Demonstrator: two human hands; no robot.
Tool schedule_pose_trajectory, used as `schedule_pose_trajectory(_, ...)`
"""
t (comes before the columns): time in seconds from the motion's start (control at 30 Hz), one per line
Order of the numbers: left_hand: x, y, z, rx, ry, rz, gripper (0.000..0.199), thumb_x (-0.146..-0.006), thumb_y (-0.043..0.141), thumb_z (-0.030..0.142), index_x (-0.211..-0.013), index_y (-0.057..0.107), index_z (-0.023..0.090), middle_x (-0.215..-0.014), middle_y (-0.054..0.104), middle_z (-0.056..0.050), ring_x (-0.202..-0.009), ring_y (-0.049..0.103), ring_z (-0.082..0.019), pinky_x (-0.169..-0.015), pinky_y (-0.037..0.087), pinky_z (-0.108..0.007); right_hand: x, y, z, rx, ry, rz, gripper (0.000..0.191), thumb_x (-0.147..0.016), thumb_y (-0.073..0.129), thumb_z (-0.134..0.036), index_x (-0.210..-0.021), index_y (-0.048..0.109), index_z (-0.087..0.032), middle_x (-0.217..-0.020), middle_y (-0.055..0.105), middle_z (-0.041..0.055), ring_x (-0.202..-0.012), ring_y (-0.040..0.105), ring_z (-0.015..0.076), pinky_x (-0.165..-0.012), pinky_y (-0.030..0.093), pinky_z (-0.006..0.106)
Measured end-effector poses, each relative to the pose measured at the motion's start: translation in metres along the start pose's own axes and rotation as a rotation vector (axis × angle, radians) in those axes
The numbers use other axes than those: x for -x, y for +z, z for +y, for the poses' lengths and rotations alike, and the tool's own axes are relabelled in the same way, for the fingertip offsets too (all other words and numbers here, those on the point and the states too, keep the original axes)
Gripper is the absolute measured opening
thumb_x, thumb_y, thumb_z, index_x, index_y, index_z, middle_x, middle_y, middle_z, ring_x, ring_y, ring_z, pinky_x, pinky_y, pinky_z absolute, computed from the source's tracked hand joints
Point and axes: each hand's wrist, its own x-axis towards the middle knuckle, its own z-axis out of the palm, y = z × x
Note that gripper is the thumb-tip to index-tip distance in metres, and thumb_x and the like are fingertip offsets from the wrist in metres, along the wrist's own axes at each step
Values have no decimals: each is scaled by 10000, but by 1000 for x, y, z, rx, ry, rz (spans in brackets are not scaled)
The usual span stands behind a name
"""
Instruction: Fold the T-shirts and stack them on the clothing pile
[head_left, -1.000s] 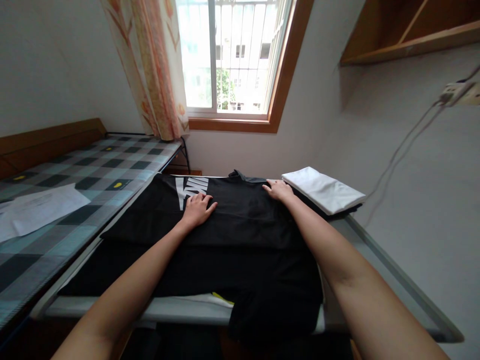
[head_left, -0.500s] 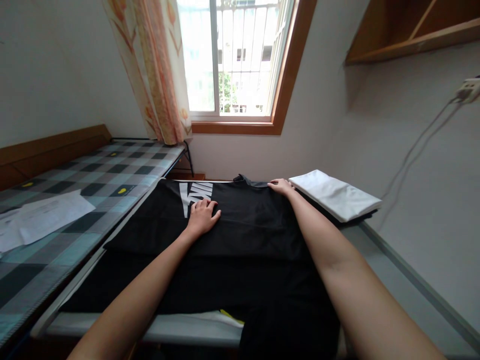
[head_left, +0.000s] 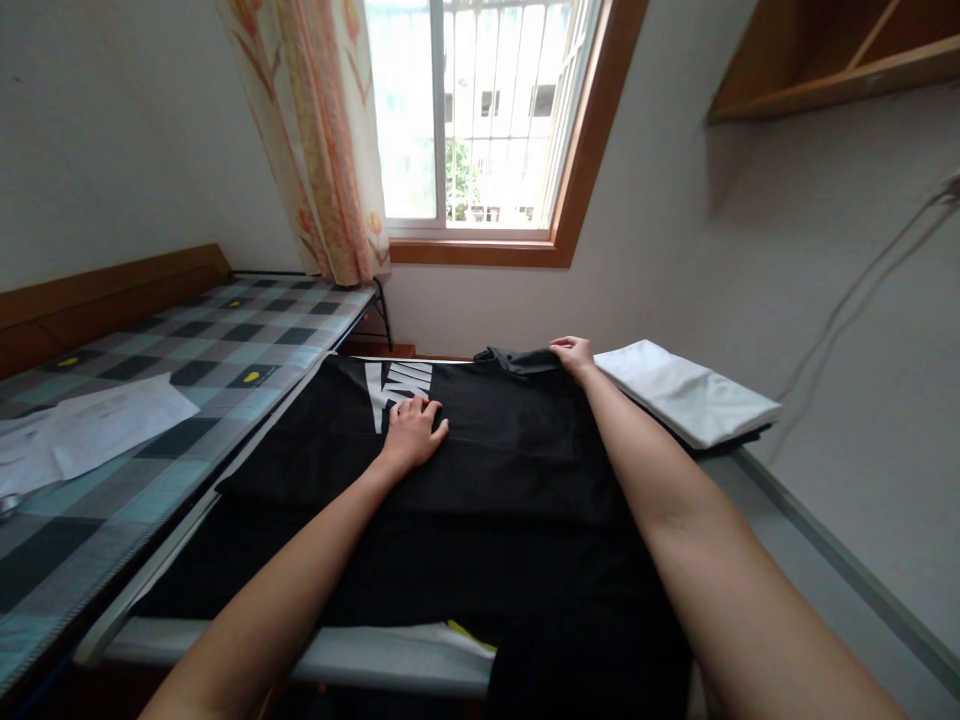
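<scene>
A black T-shirt [head_left: 495, 460] with large white lettering lies spread over a light-coloured table [head_left: 390, 655], one side folded over. My left hand [head_left: 414, 432] rests on it with fingers spread, just below the lettering. At the far edge, my right hand [head_left: 574, 357] pinches the shirt's cloth near a dark grey bunched part. The fabric between those fingers is lifted slightly. To the right of that hand lies a folded white cloth [head_left: 686, 392] on top of something dark.
On the left stands a bed with a checked mattress [head_left: 285, 320] and white papers [head_left: 120, 420] on it. A curtain [head_left: 330, 150] hangs beside the barred window [head_left: 499, 120]. A wooden shelf [head_left: 825, 95] juts from the right wall, with a cable [head_left: 862, 270] below.
My right hand has raised the far edge of the T-shirt a little, and the grey part there stands up more. My left hand stays in place on the cloth. The view has shifted slightly.
</scene>
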Motion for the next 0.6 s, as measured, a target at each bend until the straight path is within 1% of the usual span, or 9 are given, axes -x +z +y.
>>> schedule_pose_trajectory(0.07, 0, 0, 0, -4, -1, -1, 375, -926, 479, 435, -1192, 625, 215, -1192, 572, -123, -1128, 505, -301, -1013, 341, -451, -3, -1, -3, -13, 39, 32, 331, -804, 636, -294, -1065, 698, -101, -1019, 722, 124, -913, 679, 187, -825, 526, 261)
schedule_pose_trajectory(0.13, 0, 0, 0, -5, -2, -4, 379, -927, 476, 436, -1196, 624, 214, -1193, 573, -124, -1129, 505, -302, -1016, 339, -453, -5, -1, -5, -6, 107, 52, 407, -805, 661, -351, -1097, 675, -68, -1040, 706, 168, -953, 676, 232, -824, 535, 296)
schedule_pose_trajectory(0.23, 0, 0, 0, -2, -5, -8, 383, -927, 477, 434, -1203, 621, 212, -1195, 574, -125, -1128, 505, -302, -1023, 333, -456, -7, -2, -7, 20, 204, 55, 479, -795, 685, -378, -1134, 651, -41, -1062, 688, 219, -999, 665, 288, -809, 547, 344)
schedule_pose_trajectory(0.33, 0, -1, 1, 4, 1, -8, 380, -929, 472, 431, -1199, 624, 210, -1187, 578, -126, -1125, 506, -301, -1022, 332, -457, -3, -2, -7, 37, 238, 0, 459, -773, 705, -362, -1116, 670, -59, -1028, 702, 207, -988, 671, 295, -790, 555, 351)
schedule_pose_trajectory(0.4, 0, -1, 1, 6, 4, -7, 383, -930, 471, 427, -1200, 624, 204, -1184, 579, -130, -1126, 505, -303, -1022, 331, -458, 3, -3, -7, 45, 233, -59, 409, -737, 724, -305, -1076, 695, -78, -979, 719, 178, -928, 688, 289, -770, 562, 363)
schedule_pose_trajectory(0.47, 0, -1, 1, 6, 4, -7, 387, -929, 473, 424, -1205, 623, 199, -1184, 579, -132, -1128, 504, -303, -1022, 331, -457, 9, -5, -7, 46, 204, -101, 393, -702, 707, -195, -1081, 704, -88, -971, 729, 157, -888, 698, 273, -779, 562, 368)
schedule_pose_trajectory(0.53, 0, -1, 1, 4, 2, -8, 388, -927, 475, 425, -1205, 623, 199, -1184, 579, -131, -1130, 503, -302, -1021, 331, -453, 14, -6, -10, 35, 149, -116, 445, -668, 653, -90, -1111, 703, -89, -1002, 732, 155, -895, 699, 253, -822, 551, 354)
schedule_pose_trajectory(0.6, 1, -2, 1, 1, 0, -8, 387, -927, 474, 427, -1204, 624, 202, -1187, 579, -130, -1131, 503, -301, -1020, 332, -450, 17, -9, -16, 17, 83, -110, 485, -648, 596, -42, -1117, 708, -93, -1048, 729, 156, -943, 691, 235, -883, 528, 341)
